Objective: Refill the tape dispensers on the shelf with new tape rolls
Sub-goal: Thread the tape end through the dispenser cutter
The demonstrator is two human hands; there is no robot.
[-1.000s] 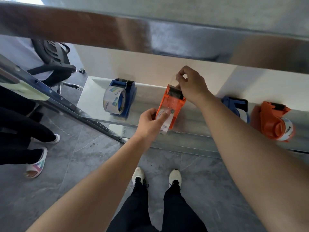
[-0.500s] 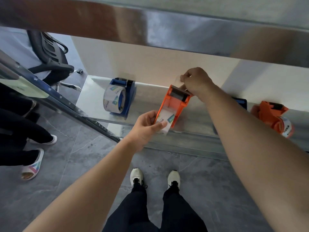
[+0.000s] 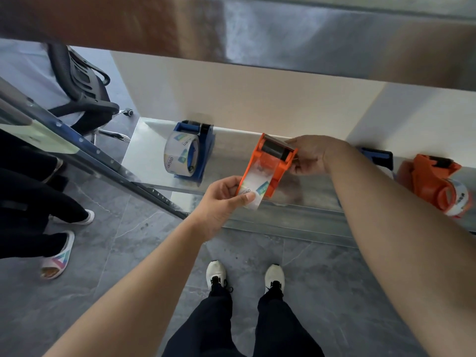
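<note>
Orange dispenser (image 3: pixel 279 161) is held up off the shelf (image 3: pixel 146 148), just over its front edge and tilted, with the head end away from the person and the roll end toward them. Right hand (image 3: pixel 313 157) has its fingers curled round the head end by the black roller, steadying it. Left hand (image 3: pixel 221 199) pinches the tape roll (image 3: pixel 255 186) at the near end, thumb across its face. My read: the two-hand hold is for seating the roll or feeding tape up to the roller — can't tell if the end is threaded. The roll sits between the orange side plates, partly sticking out. On the shelf, the blue dispenser (image 3: pixel 203 150) at left is loaded with a printed roll (image 3: pixel 177 155). The second orange dispenser (image 3: pixel 432 176) at far right lies tipped over with a white roll (image 3: pixel 461 199) in it. The second blue dispenser (image 3: pixel 377 157) is behind the right forearm — contents hidden. So two look done and this one is in progress.
</note>
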